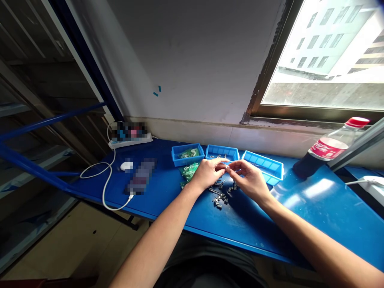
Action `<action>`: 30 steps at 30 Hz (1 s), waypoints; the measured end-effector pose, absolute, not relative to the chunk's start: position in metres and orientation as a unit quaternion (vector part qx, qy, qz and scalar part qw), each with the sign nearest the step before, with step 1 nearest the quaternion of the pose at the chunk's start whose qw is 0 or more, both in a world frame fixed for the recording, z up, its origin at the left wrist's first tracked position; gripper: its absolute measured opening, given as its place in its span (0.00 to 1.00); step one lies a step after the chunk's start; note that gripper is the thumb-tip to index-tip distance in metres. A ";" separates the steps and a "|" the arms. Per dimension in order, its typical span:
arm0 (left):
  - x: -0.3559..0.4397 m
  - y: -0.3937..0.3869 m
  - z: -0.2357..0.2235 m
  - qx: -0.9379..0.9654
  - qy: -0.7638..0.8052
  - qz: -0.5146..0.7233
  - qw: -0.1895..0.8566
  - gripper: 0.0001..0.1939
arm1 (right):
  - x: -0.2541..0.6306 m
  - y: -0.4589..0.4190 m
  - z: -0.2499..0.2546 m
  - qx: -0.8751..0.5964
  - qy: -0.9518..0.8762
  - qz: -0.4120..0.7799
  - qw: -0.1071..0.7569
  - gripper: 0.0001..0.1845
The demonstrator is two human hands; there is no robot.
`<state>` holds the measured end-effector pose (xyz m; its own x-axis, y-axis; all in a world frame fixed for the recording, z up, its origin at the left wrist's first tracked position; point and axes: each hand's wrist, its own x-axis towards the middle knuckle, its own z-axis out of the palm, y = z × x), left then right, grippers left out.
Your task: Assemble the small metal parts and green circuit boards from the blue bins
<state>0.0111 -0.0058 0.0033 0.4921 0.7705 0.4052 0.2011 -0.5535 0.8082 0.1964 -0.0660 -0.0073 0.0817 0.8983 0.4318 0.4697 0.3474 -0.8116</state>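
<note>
Fingertips pinched together, my left hand (208,173) and my right hand (248,178) meet over the blue table (168,200). Between them is a small piece, too small and too covered by fingers to name. Below lies a loose pile of metal screws (221,199), some short and thick, others long and thin. Green-and-clear small plastic packets (189,171) rest beside my left hand. Behind stand three blue trays: the left tray (181,162) contains more green packets, the middle tray (223,149) a few small metal parts. My right hand partly covers the right tray (275,179), whose contents are unclear.
A cola bottle (325,149) with a red cap stands at the right, by the window. To the left lie a blurred phone-like object (142,176), a small white object (126,166) and a white cable (104,192). A power strip (132,141) sits against the wall.
</note>
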 end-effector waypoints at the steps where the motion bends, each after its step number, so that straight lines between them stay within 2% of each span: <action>1: 0.011 -0.006 0.004 0.787 0.312 0.397 0.355 0.22 | 0.197 -0.065 -0.008 -0.531 -0.647 0.208 0.507 0.13; 3: 0.011 -0.006 0.005 0.790 0.314 0.393 0.350 0.25 | 0.197 -0.064 -0.009 -0.527 -0.653 0.203 0.504 0.12; 7: 0.011 -0.006 0.006 0.794 0.317 0.391 0.341 0.25 | 0.196 -0.063 -0.010 -0.519 -0.665 0.197 0.500 0.09; 13: 0.011 -0.010 0.012 0.812 0.319 0.371 0.319 0.10 | 0.197 -0.063 -0.008 -0.520 -0.672 0.172 0.498 0.07; 18: 0.009 -0.012 0.018 0.824 0.345 0.338 0.298 0.17 | 0.198 -0.065 -0.007 -0.517 -0.654 0.194 0.516 0.08; 23: 0.009 -0.007 0.013 0.813 0.322 0.358 0.328 0.12 | 0.199 -0.064 -0.008 -0.503 -0.670 0.196 0.510 0.09; 30: 0.010 -0.003 0.005 0.791 0.311 0.397 0.346 0.10 | 0.197 -0.068 -0.004 -0.537 -0.637 0.213 0.509 0.16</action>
